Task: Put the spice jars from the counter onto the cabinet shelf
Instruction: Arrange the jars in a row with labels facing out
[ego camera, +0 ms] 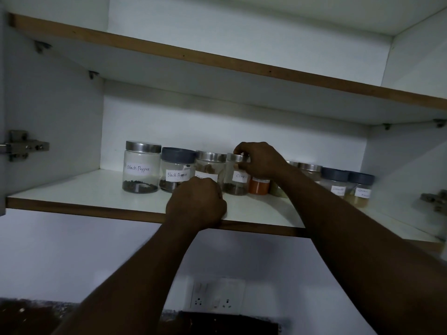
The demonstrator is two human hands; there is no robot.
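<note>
A white cupboard and the wall under it.
A top shelf (217,60) with a brown edge runs across high up. Small metal pegs (93,74) sit under it at the left side. A shiny metal hinge (23,145) is on the left wall of the cupboard, and another hinge (435,200), blurry, is on the right. Below the cupboard is a white wall (72,250) with a white switch plate (217,296) that has plug holes in it.

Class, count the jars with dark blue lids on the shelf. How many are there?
3. One blue-lidded jar is second from the left; the other two sit side by side at the right end. The right arm may hide others.
</note>
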